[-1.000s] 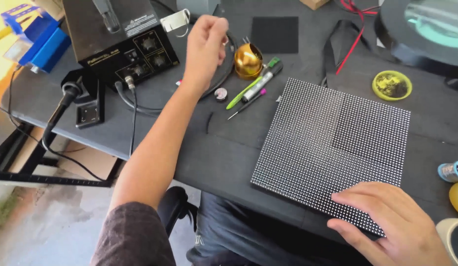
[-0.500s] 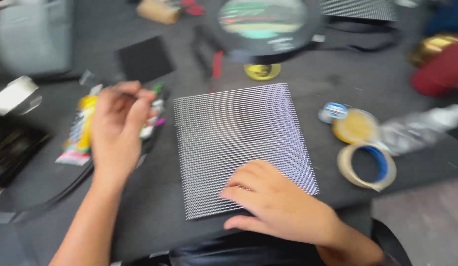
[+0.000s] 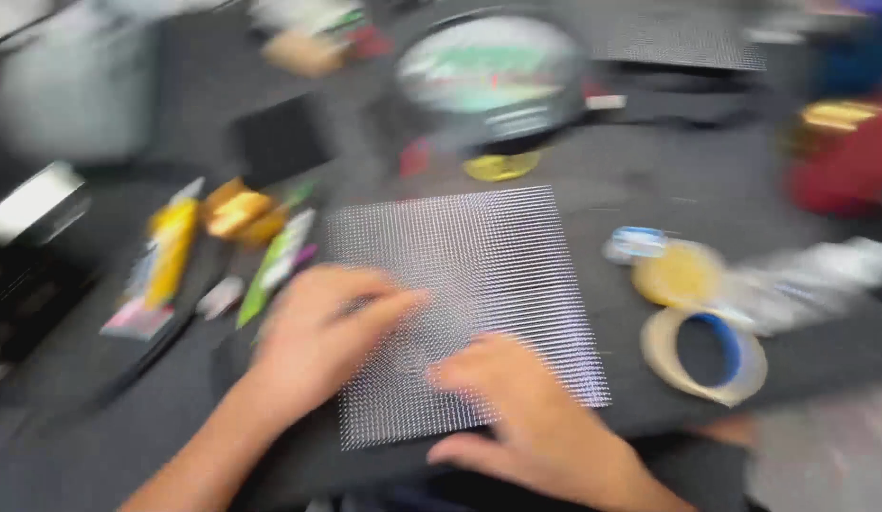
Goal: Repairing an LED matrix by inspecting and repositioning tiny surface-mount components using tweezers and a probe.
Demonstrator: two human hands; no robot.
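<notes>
Grey-studded, the square LED panel [image 3: 460, 308] lies flat mid-table under both flattened, loosely spread hands, left hand [image 3: 322, 337] and right hand [image 3: 531, 417]; likely stiff, light, fragile-faced, best gripped by its edges.

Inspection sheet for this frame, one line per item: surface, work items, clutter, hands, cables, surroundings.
Surface: dark tabletop, crowded; picture motion-blurred.
Work items: square dotted grid panel lying flat near the front edge.
Clutter: tape roll, yellow disc, markers, round magnifier lamp, second grid panel at the back.
Hands: left hand flat on the panel's left edge; right hand flat on its front corner; neither grips anything.
Cables: nothing seen clearly.
Surroundings: dark box at left, red shape at right, too blurred to tell.
</notes>
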